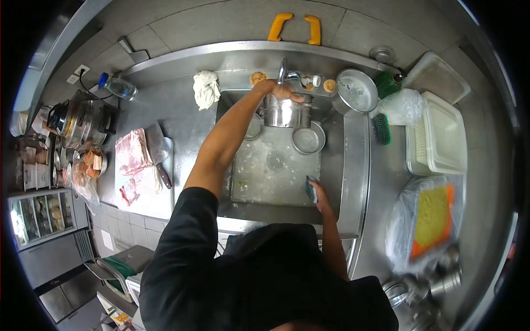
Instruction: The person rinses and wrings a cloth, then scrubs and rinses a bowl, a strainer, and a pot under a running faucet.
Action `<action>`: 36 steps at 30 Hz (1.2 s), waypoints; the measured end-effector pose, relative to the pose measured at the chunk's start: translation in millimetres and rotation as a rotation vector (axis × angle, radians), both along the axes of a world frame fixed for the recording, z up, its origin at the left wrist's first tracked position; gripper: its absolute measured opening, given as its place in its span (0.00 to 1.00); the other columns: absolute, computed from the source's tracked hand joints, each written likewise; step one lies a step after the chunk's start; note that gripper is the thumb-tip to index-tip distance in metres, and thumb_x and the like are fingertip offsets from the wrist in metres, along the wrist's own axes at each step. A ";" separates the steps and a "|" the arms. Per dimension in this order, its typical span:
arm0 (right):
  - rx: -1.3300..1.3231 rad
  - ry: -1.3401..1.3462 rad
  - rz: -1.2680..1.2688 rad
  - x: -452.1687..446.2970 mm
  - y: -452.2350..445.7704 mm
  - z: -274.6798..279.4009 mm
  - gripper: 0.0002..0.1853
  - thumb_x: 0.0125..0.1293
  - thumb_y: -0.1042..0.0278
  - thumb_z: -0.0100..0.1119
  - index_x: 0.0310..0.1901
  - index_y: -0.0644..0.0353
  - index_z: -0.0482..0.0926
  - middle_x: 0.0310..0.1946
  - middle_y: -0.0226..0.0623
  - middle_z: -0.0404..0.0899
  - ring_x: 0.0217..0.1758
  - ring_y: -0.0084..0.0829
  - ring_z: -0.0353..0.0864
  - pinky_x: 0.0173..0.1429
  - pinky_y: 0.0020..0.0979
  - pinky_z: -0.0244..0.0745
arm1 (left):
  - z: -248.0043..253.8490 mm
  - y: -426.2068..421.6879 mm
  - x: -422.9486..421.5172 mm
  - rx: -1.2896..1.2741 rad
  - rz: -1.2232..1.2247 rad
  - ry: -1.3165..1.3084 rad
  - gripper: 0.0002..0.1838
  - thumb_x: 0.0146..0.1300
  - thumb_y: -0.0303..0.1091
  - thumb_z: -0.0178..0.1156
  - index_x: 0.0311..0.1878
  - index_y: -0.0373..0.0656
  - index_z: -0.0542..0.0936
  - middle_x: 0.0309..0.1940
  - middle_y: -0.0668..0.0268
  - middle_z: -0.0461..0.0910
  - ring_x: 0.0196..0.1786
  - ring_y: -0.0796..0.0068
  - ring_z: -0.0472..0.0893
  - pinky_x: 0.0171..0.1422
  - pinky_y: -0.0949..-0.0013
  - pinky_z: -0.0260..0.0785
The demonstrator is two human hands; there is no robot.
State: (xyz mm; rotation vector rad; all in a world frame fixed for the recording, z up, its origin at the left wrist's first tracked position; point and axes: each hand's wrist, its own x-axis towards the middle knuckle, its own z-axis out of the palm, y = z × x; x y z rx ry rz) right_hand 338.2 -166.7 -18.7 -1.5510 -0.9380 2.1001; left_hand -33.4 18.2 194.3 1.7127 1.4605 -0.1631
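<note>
My left hand (282, 91) reaches across the sink (276, 182) and grips a shiny metal pot (287, 113) at its upper part, just below the faucet (283, 69). The hand and faucet cover part of the pot's rim. Low on the right side of the basin, my right hand (322, 198) is closed around a green scouring pad (311, 190) with a pale side. Beside the pot, a small round metal pan (308, 138) rests in the sink. Another round metal container (253, 127) is partly hidden behind my left forearm.
Left of the sink, raw meat and a cleaver (158, 146) lie on a white cutting board (146, 204). A white cloth (206, 90) sits behind. To the right are a large metal pot (356, 91), a green brush (382, 129), and white plastic tubs (447, 135).
</note>
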 end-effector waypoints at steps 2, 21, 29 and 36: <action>0.044 -0.018 0.044 -2.9 3.1 -18.6 0.21 0.57 0.56 0.60 0.49 0.57 0.74 0.33 0.29 0.73 0.33 0.24 0.75 0.34 0.26 0.72 | -7.6 -3.0 7.2 0.061 -0.037 0.044 0.46 0.45 0.72 0.58 0.61 0.46 0.71 0.58 0.48 0.70 0.63 0.52 0.67 0.65 0.55 0.59; 0.378 -0.463 0.543 8.5 -7.6 24.1 0.34 0.52 0.48 0.64 0.56 0.61 0.71 0.49 0.45 0.76 0.52 0.38 0.75 0.55 0.32 0.67 | -122.3 -165.1 86.2 0.402 -0.047 0.376 0.16 0.51 0.37 0.56 0.44 0.46 0.79 0.36 0.51 0.81 0.41 0.53 0.81 0.46 0.54 0.73; 0.385 -0.404 0.402 11.4 -22.4 48.2 0.36 0.51 0.46 0.64 0.58 0.61 0.69 0.50 0.45 0.75 0.52 0.37 0.75 0.56 0.33 0.67 | -65.5 -84.0 45.2 0.311 0.283 0.103 0.23 0.60 0.55 0.52 0.45 0.46 0.81 0.39 0.52 0.80 0.44 0.49 0.79 0.49 0.53 0.70; 0.374 -0.393 0.543 24.0 -22.5 67.0 0.37 0.48 0.44 0.63 0.57 0.60 0.70 0.51 0.46 0.75 0.53 0.39 0.75 0.56 0.33 0.69 | -82.6 -50.0 -5.7 0.132 -0.186 -0.097 0.27 0.63 0.59 0.49 0.33 0.42 0.82 0.27 0.58 0.80 0.36 0.66 0.77 0.46 0.60 0.66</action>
